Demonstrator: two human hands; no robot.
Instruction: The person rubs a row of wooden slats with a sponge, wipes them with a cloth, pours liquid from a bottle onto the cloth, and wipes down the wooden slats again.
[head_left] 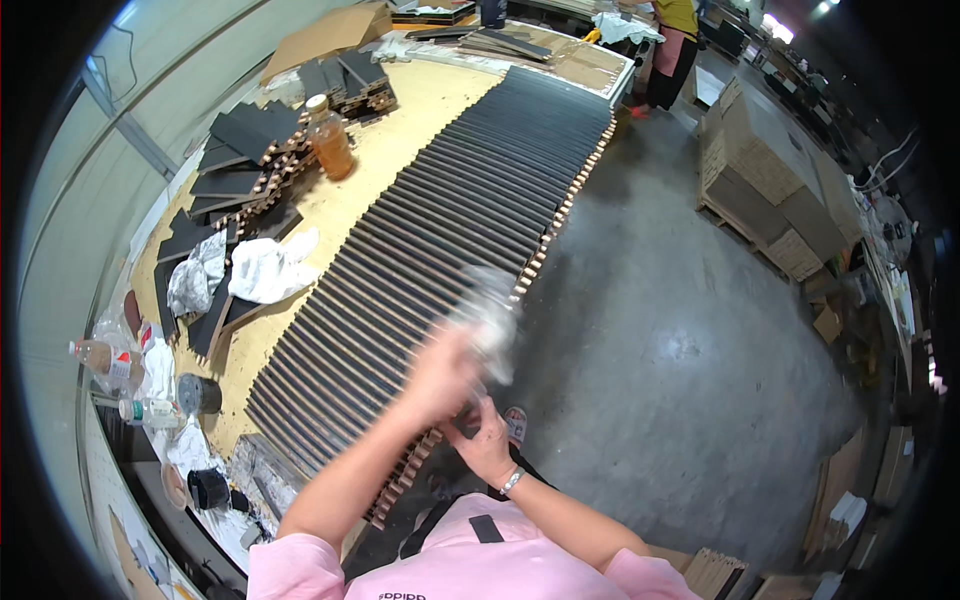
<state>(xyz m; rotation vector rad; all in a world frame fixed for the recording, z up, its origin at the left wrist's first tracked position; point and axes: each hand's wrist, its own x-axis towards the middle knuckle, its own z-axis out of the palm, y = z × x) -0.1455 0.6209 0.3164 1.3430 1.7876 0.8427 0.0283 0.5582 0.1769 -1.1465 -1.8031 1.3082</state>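
A long row of dark, narrow strips [420,230] lies side by side across the table, their pale wood-coloured ends along the right edge. My left hand [445,370], smeared by motion, is over the right side of the row, closed on a white cloth [488,330]. The cloth is blurred too and hangs past the strip ends. Just below it, my right hand [488,440] is at the row's near right edge, fingers curled in by the strip ends. What those fingers hold, if anything, is hidden.
Loose dark boards [235,165], a bottle of amber liquid [330,140] and white rags [268,268] lie on the table's left side. Plastic bottles [108,362] and a dark pot [200,393] stand nearer. Stacked panels [770,170] sit across the floor; another person [675,50] stands behind.
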